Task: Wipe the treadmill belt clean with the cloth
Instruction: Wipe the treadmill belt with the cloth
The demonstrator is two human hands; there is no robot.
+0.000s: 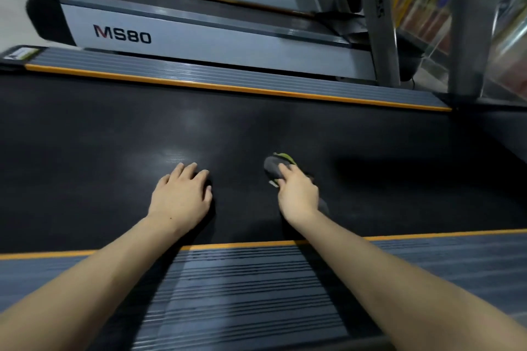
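The black treadmill belt (114,151) runs across the middle of the view. My left hand (182,194) lies flat on it, palm down, fingers slightly spread, holding nothing. My right hand (296,194) presses a small grey cloth with a green edge (273,165) onto the belt, about a hand's width to the right of the left hand. Part of the cloth sticks out past the fingertips; the rest is hidden under the palm.
A grey ribbed side rail with an orange strip (256,279) lies under my forearms; a matching rail (228,77) borders the belt's far side. Beyond it stands another treadmill marked MS80 (122,34), with more behind. Grey uprights (464,37) rise at the right.
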